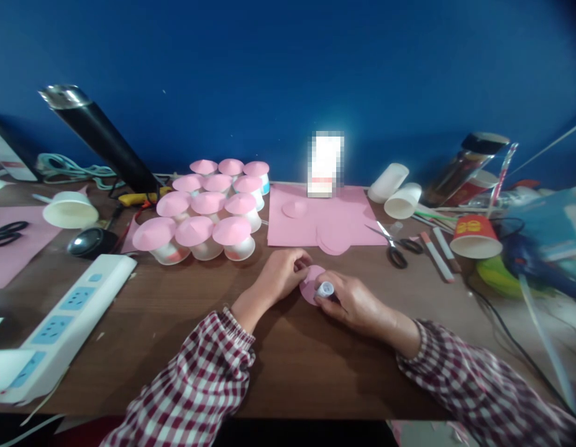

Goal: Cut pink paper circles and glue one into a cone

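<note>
A small pink paper circle (309, 287) lies on the wooden table (288, 372) in front of me. My left hand (288, 272) has its fingers curled at the circle's upper left edge, gripping it. My right hand (355, 302) is closed around a short white tube that looks like a glue stick (324, 290), with its end at the circle's right side. Beyond my hands, more pink circles (334, 238) and a shallow pink cone (295, 208) rest on pink paper sheets (283, 231).
Left of my hands stand rows of paper cups (241, 248) topped with pink cones (194, 230). A power strip (64, 329) lies at the left. Scissors (393, 245), markers (437, 257) and a red paper cup (476, 236) lie at the right. A bright phone-like screen (325, 164) stands by the wall.
</note>
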Tool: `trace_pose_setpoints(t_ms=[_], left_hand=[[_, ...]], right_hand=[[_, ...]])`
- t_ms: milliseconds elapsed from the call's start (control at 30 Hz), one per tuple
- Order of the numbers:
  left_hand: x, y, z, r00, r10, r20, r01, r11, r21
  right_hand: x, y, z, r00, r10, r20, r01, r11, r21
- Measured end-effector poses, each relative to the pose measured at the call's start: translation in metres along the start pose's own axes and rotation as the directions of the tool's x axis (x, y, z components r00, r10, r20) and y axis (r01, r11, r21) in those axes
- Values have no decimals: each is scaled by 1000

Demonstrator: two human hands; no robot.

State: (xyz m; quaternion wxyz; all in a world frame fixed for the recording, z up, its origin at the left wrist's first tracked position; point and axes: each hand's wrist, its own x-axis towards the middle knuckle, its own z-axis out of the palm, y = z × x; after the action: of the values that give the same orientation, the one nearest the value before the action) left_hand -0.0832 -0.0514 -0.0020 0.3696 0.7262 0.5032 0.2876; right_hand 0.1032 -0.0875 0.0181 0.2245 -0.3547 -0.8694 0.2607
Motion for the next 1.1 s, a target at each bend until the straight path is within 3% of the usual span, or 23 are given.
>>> trace_pose_setpoints(t_ms=[167, 267, 400, 467, 667, 867, 1100], left_hand=[[0, 1, 0, 1000, 19, -14, -18, 998, 52], [0, 1, 1, 1000, 18, -2, -18, 998, 56], [0, -1, 1, 1000, 17, -3, -16, 998, 63], [0, 0, 1, 1000, 7, -3, -6, 998, 68], [0, 2, -1, 1000, 0, 18, -2, 997, 72], [0, 4, -3, 999, 6, 36, -8, 998, 56], [-1, 5, -2, 1000, 14, 10, -14, 998, 60]], right_hand=[[-6, 4, -2, 996, 87, -1, -87, 996, 35], [-10, 5, -6, 983, 183, -22, -175, 962, 212], [-10, 5, -9, 952, 269, -148, -198, 906, 373], [-9, 5, -8, 945, 269, -185, -202, 927, 318], [-8, 6, -1, 977, 162, -139, -145, 982, 123], [-9, 7, -1, 977, 167, -131, -153, 982, 106], [-8, 5, -1, 986, 165, -34, -161, 983, 87]])
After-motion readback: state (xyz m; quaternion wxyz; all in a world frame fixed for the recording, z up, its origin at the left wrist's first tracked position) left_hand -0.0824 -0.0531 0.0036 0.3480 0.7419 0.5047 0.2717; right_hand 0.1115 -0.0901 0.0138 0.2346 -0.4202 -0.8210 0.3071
